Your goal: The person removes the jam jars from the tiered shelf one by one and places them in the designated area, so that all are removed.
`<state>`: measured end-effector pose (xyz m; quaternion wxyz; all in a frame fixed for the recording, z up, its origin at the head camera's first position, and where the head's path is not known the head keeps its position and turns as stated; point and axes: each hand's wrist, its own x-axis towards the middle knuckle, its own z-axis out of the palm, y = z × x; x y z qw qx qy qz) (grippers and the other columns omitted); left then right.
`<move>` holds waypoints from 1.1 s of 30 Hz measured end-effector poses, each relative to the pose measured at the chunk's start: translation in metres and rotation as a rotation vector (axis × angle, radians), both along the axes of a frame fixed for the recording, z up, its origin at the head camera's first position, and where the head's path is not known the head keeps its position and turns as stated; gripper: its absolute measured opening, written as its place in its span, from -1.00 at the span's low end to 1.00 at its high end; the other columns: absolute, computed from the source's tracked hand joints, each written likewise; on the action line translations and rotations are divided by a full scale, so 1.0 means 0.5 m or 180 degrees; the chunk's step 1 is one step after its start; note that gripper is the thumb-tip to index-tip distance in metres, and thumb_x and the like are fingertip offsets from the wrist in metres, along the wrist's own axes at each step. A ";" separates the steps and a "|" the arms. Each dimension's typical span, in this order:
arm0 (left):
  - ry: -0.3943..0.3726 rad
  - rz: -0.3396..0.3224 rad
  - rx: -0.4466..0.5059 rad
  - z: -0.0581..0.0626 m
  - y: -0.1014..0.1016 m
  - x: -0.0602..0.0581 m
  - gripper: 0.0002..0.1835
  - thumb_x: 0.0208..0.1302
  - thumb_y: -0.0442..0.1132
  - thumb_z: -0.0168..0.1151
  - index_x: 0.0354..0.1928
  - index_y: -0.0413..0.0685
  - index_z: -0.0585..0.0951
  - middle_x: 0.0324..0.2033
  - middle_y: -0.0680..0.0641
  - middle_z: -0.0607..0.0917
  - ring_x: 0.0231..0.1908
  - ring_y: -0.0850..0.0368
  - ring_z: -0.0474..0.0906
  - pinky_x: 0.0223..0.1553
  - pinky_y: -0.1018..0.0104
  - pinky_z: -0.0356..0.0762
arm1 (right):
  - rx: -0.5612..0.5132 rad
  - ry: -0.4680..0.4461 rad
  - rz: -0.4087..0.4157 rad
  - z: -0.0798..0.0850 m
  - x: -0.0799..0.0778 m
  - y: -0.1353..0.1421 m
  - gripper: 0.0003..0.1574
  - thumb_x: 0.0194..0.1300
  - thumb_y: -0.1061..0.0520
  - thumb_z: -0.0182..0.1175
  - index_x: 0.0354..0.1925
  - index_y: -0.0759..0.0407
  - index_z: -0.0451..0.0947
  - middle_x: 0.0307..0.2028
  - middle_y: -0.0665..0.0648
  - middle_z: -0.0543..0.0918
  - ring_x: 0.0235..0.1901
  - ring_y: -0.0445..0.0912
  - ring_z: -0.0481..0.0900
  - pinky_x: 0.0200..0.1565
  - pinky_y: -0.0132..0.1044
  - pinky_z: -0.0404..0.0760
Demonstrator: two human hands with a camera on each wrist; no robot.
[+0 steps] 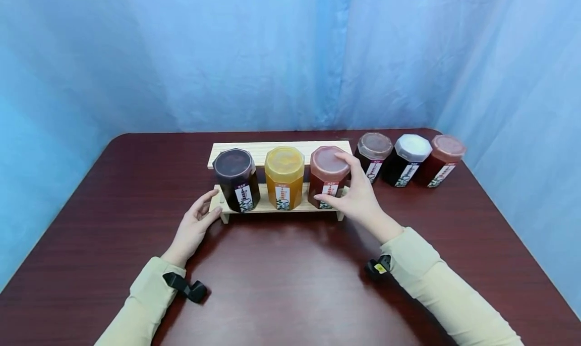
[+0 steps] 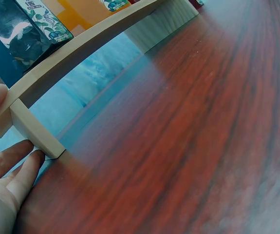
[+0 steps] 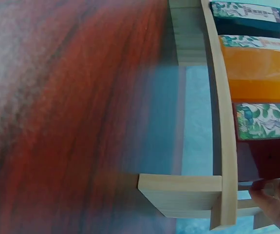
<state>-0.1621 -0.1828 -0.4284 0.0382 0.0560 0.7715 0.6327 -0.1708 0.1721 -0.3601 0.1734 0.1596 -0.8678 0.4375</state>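
A two-tier wooden rack [image 1: 281,147] stands on the dark red table [image 1: 290,285]. Its lower shelf carries a dark purple jar [image 1: 236,179], a yellow jar [image 1: 283,177] and a red jar [image 1: 324,167]. My right hand [image 1: 338,182] grips the red jar, thumb low on its front and fingers on its lid. My left hand [image 1: 201,212] is open at the rack's left end, with its thumb against the front rail [image 2: 81,51] and its fingers [image 2: 13,168] beside the leg. In the right wrist view the yellow jar [image 3: 256,73] and red jar [image 3: 271,156] sit behind the rail [image 3: 225,122].
Three more jars stand on the table right of the rack: a dark one with a clear lid [image 1: 374,154], a dark one with a white lid [image 1: 408,157] and a red one [image 1: 442,159]. A blue curtain [image 1: 290,58] closes off the back and sides.
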 end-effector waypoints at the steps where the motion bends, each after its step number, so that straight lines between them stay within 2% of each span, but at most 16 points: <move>1: -0.0018 0.0006 0.0026 -0.001 0.003 0.000 -0.41 0.40 -0.16 0.08 0.41 -0.06 0.20 0.39 -0.17 0.23 0.38 0.07 0.08 0.06 0.72 0.26 | 0.0002 -0.0019 -0.0023 -0.001 0.000 0.001 0.18 -0.22 0.20 0.58 0.29 0.04 0.13 0.25 0.20 0.32 0.09 0.05 0.41 -0.02 -0.03 0.52; 3: -0.0015 0.0009 0.0058 -0.001 0.005 0.000 -0.42 0.40 -0.19 0.07 0.41 -0.07 0.20 0.37 -0.18 0.26 0.37 -0.03 0.12 0.04 0.70 0.29 | 0.0014 -0.0063 -0.0044 -0.002 0.000 0.003 0.18 -0.21 0.19 0.57 0.30 0.02 0.11 0.25 0.21 0.32 0.10 0.05 0.40 -0.02 -0.03 0.51; 10: -0.0003 0.0030 0.0025 0.001 0.004 0.000 -0.43 0.40 -0.18 0.07 0.40 -0.05 0.22 0.40 -0.16 0.21 0.42 0.04 0.01 0.05 0.74 0.24 | -0.0041 -0.0047 -0.0004 -0.001 -0.002 0.003 0.18 -0.21 0.20 0.57 0.30 0.04 0.12 0.26 0.20 0.30 0.12 0.07 0.38 0.03 -0.02 0.46; 13: -0.0029 0.0039 0.0029 0.001 0.004 -0.001 -0.43 0.40 -0.19 0.07 0.40 -0.04 0.23 0.36 -0.18 0.27 0.34 0.11 0.19 0.03 0.69 0.30 | -0.0044 0.0000 -0.0016 0.000 -0.002 0.000 0.17 -0.22 0.21 0.57 0.29 0.05 0.12 0.26 0.20 0.31 0.11 0.07 0.39 0.04 -0.03 0.45; 15: -0.0042 0.0053 0.0043 0.000 0.003 -0.001 -0.44 0.40 -0.20 0.07 0.40 -0.03 0.23 0.33 -0.19 0.32 0.23 0.25 0.34 0.01 0.66 0.34 | -0.0033 0.0034 -0.0032 0.000 -0.002 -0.002 0.17 -0.22 0.21 0.58 0.28 0.06 0.13 0.26 0.21 0.32 0.11 0.08 0.40 0.04 -0.02 0.45; 17: -0.0054 0.0055 0.0066 -0.001 0.004 -0.002 -0.44 0.39 -0.20 0.08 0.40 -0.03 0.23 0.30 -0.21 0.36 0.10 0.39 0.43 -0.03 0.64 0.38 | -0.0026 0.0043 -0.0050 0.001 -0.001 -0.002 0.16 -0.22 0.21 0.57 0.28 0.06 0.13 0.25 0.21 0.32 0.10 0.08 0.40 0.02 -0.03 0.45; 19: -0.0062 0.0062 0.0070 -0.002 0.004 -0.002 -0.44 0.39 -0.19 0.08 0.40 -0.01 0.23 0.29 -0.21 0.37 0.05 0.44 0.44 -0.04 0.63 0.39 | -0.0019 0.0045 -0.0063 0.001 0.001 -0.003 0.16 -0.21 0.21 0.57 0.28 0.06 0.13 0.24 0.22 0.33 0.09 0.08 0.41 -0.02 -0.05 0.46; 26: -0.0061 0.0085 0.0074 -0.006 0.004 -0.002 -0.44 0.39 -0.21 0.09 0.39 -0.01 0.24 0.33 -0.19 0.32 0.29 0.01 0.26 0.01 0.67 0.34 | 0.0006 0.0095 -0.0065 0.000 0.003 -0.004 0.15 -0.20 0.23 0.56 0.29 0.07 0.12 0.24 0.22 0.34 0.03 0.03 0.44 -0.19 -0.13 0.52; 30: -0.0038 0.0064 0.0113 -0.007 0.004 -0.003 -0.44 0.38 -0.21 0.09 0.39 -0.03 0.24 0.34 -0.18 0.31 0.32 -0.03 0.23 0.02 0.67 0.34 | -0.0048 0.0186 -0.0054 -0.002 0.003 -0.004 0.14 -0.22 0.26 0.55 0.28 0.11 0.15 0.24 0.22 0.34 0.05 0.02 0.43 -0.10 -0.25 0.48; 33: -0.0022 0.0076 0.0079 -0.007 0.002 -0.003 -0.44 0.38 -0.20 0.10 0.38 -0.02 0.25 0.36 -0.17 0.29 0.32 0.06 0.21 0.03 0.68 0.32 | -0.0091 0.0256 -0.0023 -0.003 0.005 -0.004 0.14 -0.24 0.28 0.56 0.27 0.15 0.16 0.25 0.21 0.34 0.07 0.01 0.42 -0.04 -0.37 0.42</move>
